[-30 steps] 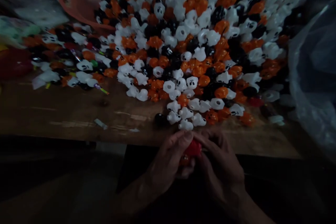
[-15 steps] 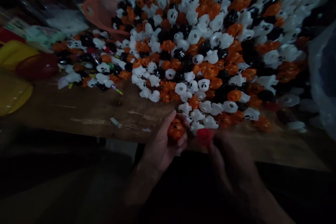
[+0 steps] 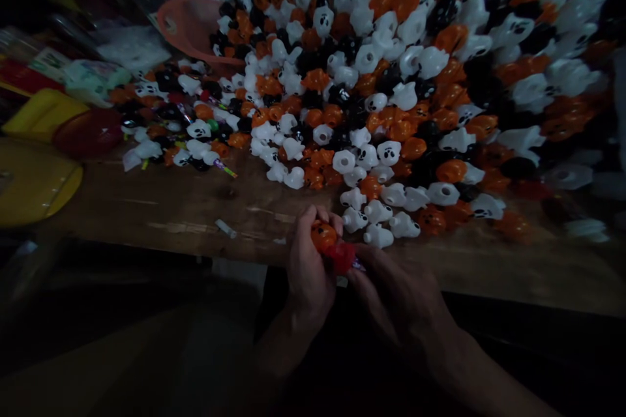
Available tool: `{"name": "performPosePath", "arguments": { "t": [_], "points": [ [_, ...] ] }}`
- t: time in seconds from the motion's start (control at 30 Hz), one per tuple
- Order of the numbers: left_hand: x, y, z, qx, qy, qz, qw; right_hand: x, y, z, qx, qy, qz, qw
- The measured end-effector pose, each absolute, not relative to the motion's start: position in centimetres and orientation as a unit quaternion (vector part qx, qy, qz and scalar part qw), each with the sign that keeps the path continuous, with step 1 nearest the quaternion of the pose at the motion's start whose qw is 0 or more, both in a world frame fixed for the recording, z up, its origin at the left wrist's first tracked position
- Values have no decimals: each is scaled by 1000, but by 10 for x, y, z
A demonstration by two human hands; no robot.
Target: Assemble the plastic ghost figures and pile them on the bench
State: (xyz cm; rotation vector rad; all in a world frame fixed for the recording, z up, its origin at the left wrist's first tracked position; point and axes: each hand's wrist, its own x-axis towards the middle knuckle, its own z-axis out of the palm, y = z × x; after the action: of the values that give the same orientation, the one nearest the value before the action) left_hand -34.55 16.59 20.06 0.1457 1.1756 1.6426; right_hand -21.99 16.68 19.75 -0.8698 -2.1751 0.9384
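Left of the left hand (image 3: pixel 309 267), there is room to pass along the front of the wooden table (image 3: pixel 147 205), over a small pale scrap (image 3: pixel 225 229). Heaped figures (image 3: pixel 404 96) block the way forward.

Workshop by appearance, my worn, scratched wooden worktop (image 3: pixel 147 202) in dim light, orange, white and black plastic figures (image 3: pixel 402 128) heaped in bulk from near its front edge backward, salmon basket (image 3: pixel 183 29) towards the far left corner.

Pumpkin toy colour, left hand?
The pumpkin toy in the left hand is orange with dark markings; head view.
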Motion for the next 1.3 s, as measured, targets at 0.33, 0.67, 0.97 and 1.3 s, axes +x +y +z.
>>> {"name": "performPosePath", "arguments": {
  "t": [0.33, 0.67, 0.97, 1.3],
  "points": [
    [-339, 163, 199, 254, 609, 670, 342, -223, 164, 201, -365, -855, 240, 280],
    [-339, 158, 197, 391, 607, 657, 215, -220, 160, 216, -379, -860, 236, 246],
    [-336, 151, 198, 370, 635, 643, 217, -231, 162, 201, -321, -880, 215, 277],
    [-351, 148, 202, 377, 643, 564, 355, -223, 163, 181, -340, -879, 180, 280]
  ]
}}
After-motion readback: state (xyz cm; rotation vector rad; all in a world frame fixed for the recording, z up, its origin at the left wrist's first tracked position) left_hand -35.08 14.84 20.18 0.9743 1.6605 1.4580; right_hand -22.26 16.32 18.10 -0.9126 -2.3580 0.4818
